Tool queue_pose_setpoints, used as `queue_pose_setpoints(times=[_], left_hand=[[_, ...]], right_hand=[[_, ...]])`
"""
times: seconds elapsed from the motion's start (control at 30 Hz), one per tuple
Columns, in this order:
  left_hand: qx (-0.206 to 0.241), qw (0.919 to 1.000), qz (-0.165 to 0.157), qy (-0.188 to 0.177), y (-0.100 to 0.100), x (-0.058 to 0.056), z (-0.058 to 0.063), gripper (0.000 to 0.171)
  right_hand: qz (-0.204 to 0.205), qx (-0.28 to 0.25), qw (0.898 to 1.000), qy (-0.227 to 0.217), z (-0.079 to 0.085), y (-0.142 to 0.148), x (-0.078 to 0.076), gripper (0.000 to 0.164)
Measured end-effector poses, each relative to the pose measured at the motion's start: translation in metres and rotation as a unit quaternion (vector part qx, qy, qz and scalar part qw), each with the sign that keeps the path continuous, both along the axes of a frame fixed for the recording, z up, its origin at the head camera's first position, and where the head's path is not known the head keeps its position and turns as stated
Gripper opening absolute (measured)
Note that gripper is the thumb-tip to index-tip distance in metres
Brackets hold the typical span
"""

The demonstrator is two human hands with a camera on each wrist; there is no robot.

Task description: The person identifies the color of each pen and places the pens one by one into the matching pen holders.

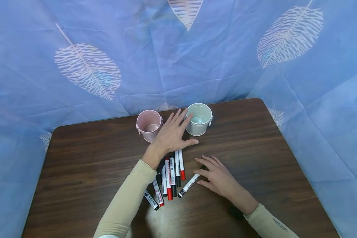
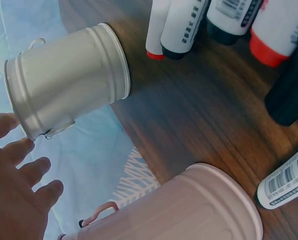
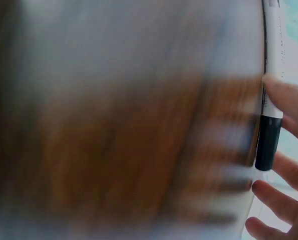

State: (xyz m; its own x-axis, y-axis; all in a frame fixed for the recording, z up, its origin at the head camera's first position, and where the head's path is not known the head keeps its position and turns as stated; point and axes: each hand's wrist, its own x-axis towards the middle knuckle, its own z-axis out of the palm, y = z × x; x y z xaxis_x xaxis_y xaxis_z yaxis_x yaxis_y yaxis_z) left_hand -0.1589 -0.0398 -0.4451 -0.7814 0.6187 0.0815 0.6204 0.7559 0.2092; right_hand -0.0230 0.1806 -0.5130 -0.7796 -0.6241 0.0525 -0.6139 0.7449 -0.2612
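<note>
My left hand (image 1: 172, 134) reaches over the table with its fingers spread, between a small pink bucket (image 1: 147, 135) and a pale green bucket (image 1: 198, 129). In the left wrist view its fingertips are right at the pale bucket's (image 2: 68, 75) rim. My right hand (image 1: 221, 181) pinches a white marker (image 1: 190, 185) near its black-capped end, thumb on one side. That marker (image 3: 273, 65) shows sharply in the right wrist view, while the table behind is blurred. Several white markers (image 1: 168, 178) with red or black caps lie side by side below my left hand; the forearm hides some.
Both buckets stand near the back edge of the dark wooden table (image 1: 241, 132). A blue cloth (image 1: 196, 59) with white leaf patterns hangs behind and at the sides. The pink bucket (image 2: 189, 210) is close below my left hand in its wrist view.
</note>
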Motion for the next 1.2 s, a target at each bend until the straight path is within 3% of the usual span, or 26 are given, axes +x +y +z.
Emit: queue_pose_setpoints(times=[0.3, 0.43, 0.6, 0.9, 1.07, 1.2], left_hand=[[0.014, 0.9998, 0.004, -0.016, -0.001, -0.001, -0.005, 0.098], [0.064, 0.9972, 0.021, -0.031, 0.004, -0.004, -0.004, 0.089], [0.155, 0.9851, 0.064, -0.040, 0.012, -0.009, -0.005, 0.074], [0.220, 0.9680, 0.118, -0.023, 0.016, -0.016, -0.017, 0.062], [0.247, 0.9573, 0.146, -0.036, 0.022, -0.021, -0.021, 0.063], [0.276, 0.9467, 0.157, -0.056, 0.026, -0.026, -0.023, 0.064]], right_hand=[[0.022, -0.024, 0.999, 0.002, 0.000, 0.000, -0.004, 0.027], [0.028, -0.035, 0.999, 0.005, 0.001, 0.004, -0.007, 0.026], [0.031, -0.054, 0.998, 0.008, -0.001, 0.011, -0.010, 0.023], [0.031, -0.071, 0.997, -0.004, -0.006, 0.013, -0.009, 0.022], [0.012, -0.117, 0.992, -0.051, -0.004, 0.019, -0.008, 0.024], [-0.012, -0.185, 0.976, -0.118, -0.001, 0.026, -0.010, 0.021]])
